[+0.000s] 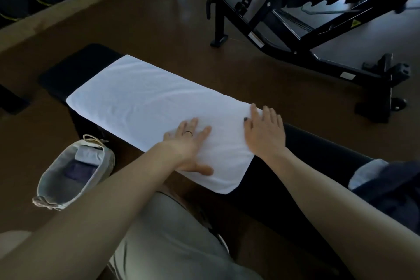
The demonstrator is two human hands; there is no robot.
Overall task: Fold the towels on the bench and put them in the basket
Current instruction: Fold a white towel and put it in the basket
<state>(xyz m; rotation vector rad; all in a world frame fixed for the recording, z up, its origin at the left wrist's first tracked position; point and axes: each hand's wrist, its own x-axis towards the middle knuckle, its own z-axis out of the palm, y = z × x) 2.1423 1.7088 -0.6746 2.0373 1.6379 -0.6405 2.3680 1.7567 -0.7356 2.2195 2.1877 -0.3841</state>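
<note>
towel [147, 102] lying long along bench [318, 150], far-left to near-right. left hand [188, 145], right hand [264, 132] both flat on near end, fingers spread, gripping nothing

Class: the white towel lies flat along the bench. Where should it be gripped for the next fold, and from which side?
Probably at the two near corners of the white towel, coming from the end where the left hand and right hand press flat. It lies long and smooth on the bench, so that end can lift over.
</note>
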